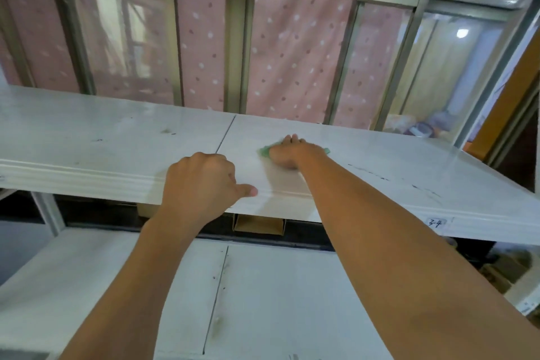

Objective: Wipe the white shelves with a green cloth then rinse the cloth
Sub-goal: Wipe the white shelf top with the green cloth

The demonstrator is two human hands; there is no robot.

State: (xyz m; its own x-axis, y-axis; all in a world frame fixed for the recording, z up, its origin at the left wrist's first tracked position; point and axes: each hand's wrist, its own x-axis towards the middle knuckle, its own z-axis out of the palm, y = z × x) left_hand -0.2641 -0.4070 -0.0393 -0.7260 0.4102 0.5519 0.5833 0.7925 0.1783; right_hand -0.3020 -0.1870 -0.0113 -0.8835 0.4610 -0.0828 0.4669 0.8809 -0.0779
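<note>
The upper white shelf (117, 137) runs across the middle of the view, with dark smudges on its top. My right hand (287, 152) lies flat on it, pressing down a green cloth (264, 151) whose edges peek out on both sides of the hand. My left hand (204, 184) grips the shelf's front edge just left of the right arm, fingers curled over the top and thumb along the lip. A lower white shelf (277, 295) lies beneath, under both forearms.
Behind the shelf stands a metal-framed window with a pink dotted curtain (295, 52). A cardboard box (258, 225) sits in the gap between the shelves. A label reading 3-4 (435, 223) is on the front edge at right. An orange door frame (508, 90) rises at far right.
</note>
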